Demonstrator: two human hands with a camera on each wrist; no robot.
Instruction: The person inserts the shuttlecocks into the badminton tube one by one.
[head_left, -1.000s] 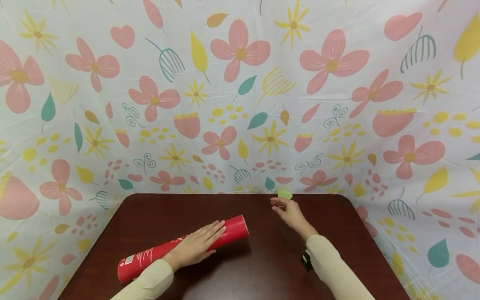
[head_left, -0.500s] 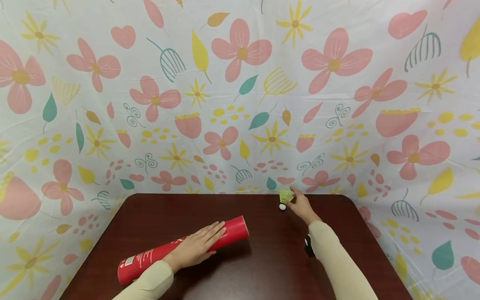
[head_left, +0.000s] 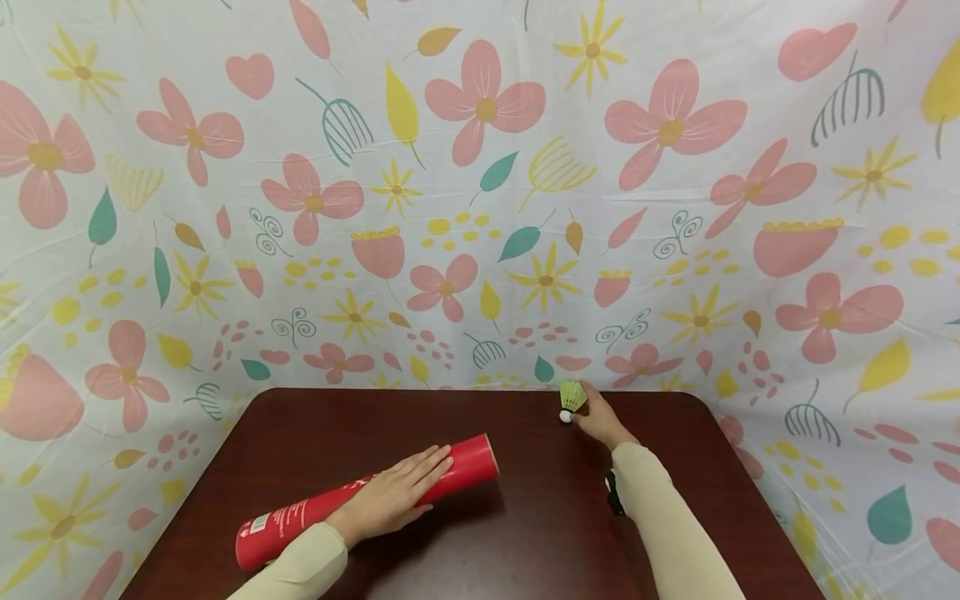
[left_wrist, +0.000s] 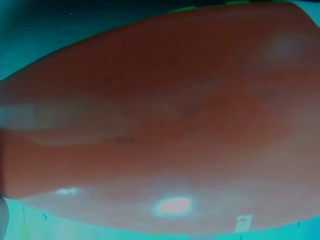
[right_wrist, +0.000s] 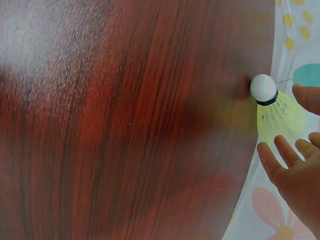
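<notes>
A red cylindrical tube with white print lies slantwise on the dark wooden table. My left hand rests across its upper part with the fingers straight along it. In the left wrist view the tube fills most of the picture, dim and tinted. Near the far table edge is a yellow-green shuttlecock, its white cork pointing towards me. My right hand is right beside it. The right wrist view shows the shuttlecock between the spread thumb and fingers of the right hand; contact is unclear.
The brown table has rounded far corners and a glossy top. A white cloth with pink, yellow and green flower prints hangs behind it and at both sides. A black strap is on the right wrist.
My right hand has shifted from in front of the shuttlecock to its right side, uncovering the white cork. My left hand and the red tube have stayed in place.
</notes>
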